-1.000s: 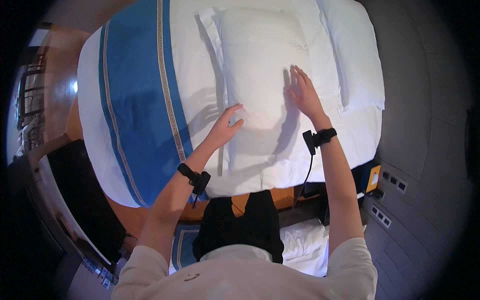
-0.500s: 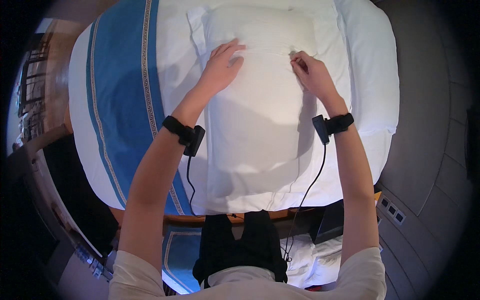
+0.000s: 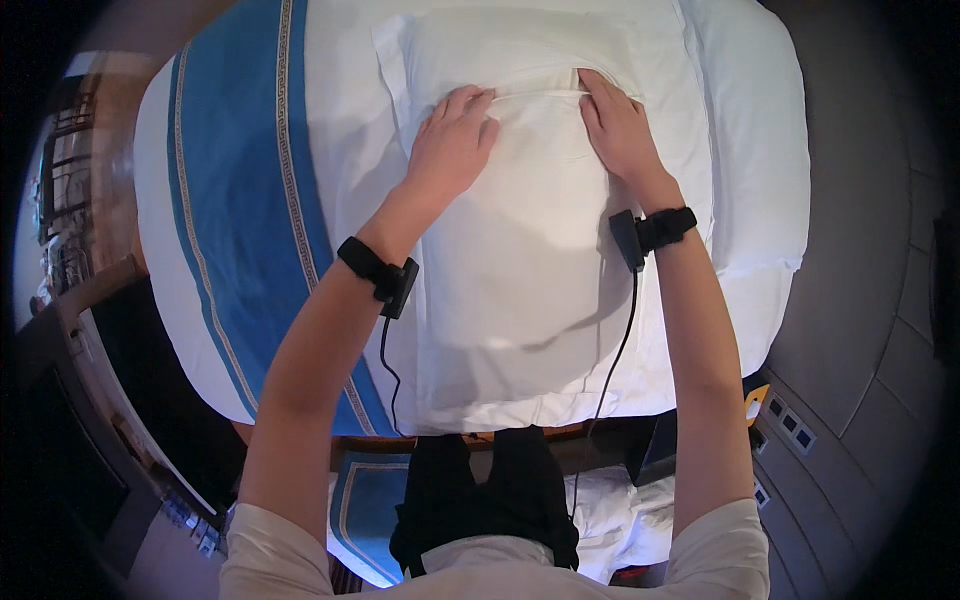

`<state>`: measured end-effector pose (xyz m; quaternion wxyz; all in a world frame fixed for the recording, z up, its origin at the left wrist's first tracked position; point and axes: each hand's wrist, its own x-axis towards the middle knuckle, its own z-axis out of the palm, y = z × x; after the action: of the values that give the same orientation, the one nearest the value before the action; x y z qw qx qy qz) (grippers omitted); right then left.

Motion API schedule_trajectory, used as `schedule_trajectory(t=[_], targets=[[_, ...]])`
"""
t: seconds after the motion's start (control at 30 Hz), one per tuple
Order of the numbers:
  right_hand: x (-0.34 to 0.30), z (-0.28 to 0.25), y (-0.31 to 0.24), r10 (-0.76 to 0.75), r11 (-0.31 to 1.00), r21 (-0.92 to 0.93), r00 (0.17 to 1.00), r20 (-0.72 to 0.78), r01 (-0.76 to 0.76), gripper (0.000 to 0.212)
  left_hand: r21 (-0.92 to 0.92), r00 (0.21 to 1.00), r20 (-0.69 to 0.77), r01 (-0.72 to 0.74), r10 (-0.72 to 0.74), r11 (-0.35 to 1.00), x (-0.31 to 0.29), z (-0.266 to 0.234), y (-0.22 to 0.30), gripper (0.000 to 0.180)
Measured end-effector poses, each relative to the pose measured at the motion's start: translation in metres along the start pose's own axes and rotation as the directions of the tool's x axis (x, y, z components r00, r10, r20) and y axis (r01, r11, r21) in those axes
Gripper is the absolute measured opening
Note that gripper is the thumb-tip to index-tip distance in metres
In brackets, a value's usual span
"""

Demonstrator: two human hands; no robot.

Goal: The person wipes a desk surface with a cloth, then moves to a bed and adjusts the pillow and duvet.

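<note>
A white pillow (image 3: pixel 520 300) in its pillowcase lies lengthwise in front of me on the bed. Across its upper part runs a slit in the pillowcase (image 3: pixel 540 94), slightly parted. My left hand (image 3: pixel 452 142) rests at the slit's left end, fingers bent a little and thumb apart, with nothing visible in it. At the right end of that slit is my right hand (image 3: pixel 618 122), fingers stretched out; its fingertips reach over or just under the fabric edge, and I cannot tell which. Each wrist wears a black strap with a small cabled box.
A blue bed runner (image 3: pixel 235 200) with patterned borders crosses the white bed on the left. Another white pillow (image 3: pixel 750 140) lies along the right side. Beyond it stands a grey panelled wall (image 3: pixel 850 250) with switches (image 3: pixel 790 422). A second bed with a blue runner (image 3: pixel 370 505) is behind my legs.
My right hand has gone from a pinch at the pillowcase to stretched fingers at the slit, which now shows wider. My left hand has shifted slightly right and down.
</note>
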<state>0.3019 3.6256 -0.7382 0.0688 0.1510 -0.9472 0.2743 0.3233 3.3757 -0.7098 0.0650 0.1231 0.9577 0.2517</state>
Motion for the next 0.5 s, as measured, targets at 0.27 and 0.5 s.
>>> schedule_trajectory(t=[0.27, 0.5], targets=[[-0.003, -0.016, -0.004, 0.164, 0.985, 0.029, 0.977, 0.138, -0.169, 0.033, 0.204, 0.989, 0.082, 0.106, -0.125, 0.973, -0.003, 0.001, -0.018, 0.057], [0.024, -0.032, 0.003, -0.022, 0.986, -0.163, 0.948, -0.318, -0.032, 0.034, -0.128, 0.998, 0.045, 0.057, -0.051, 0.990, -0.032, 0.008, 0.006, 0.048]])
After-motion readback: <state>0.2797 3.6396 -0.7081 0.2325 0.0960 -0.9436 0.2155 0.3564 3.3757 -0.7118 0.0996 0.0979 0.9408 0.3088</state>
